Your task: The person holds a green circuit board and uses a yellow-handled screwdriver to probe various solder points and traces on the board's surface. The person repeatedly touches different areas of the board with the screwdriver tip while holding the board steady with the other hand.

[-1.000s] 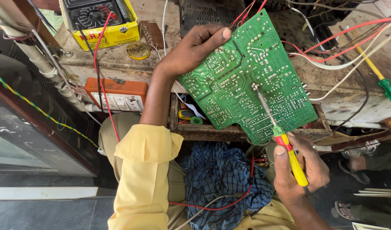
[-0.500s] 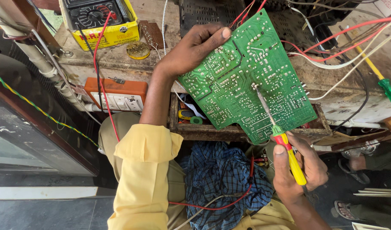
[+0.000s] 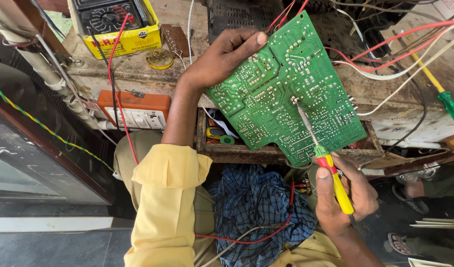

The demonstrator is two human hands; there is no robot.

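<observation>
My left hand (image 3: pixel 222 59) grips the upper left edge of a green circuit board (image 3: pixel 286 89), holding it tilted with its solder side toward me above the workbench. My right hand (image 3: pixel 343 195) is closed around the yellow and red handle of a screwdriver (image 3: pixel 331 175). The screwdriver's metal shaft runs up and left, and its tip touches the middle of the board. Red and white wires (image 3: pixel 385 49) trail from the board's upper right edge.
A yellow multimeter (image 3: pixel 115 24) with red and black leads sits at the bench's far left. An orange switch box (image 3: pixel 133 111) hangs on the bench front. A green-handled screwdriver (image 3: pixel 447 101) lies at right. An open drawer (image 3: pixel 227 143) holds small tools. A blue checked cloth (image 3: pixel 259 207) covers my lap.
The screwdriver tip has shifted slightly on the board's surface; both hands and the board stay nearly where they were.
</observation>
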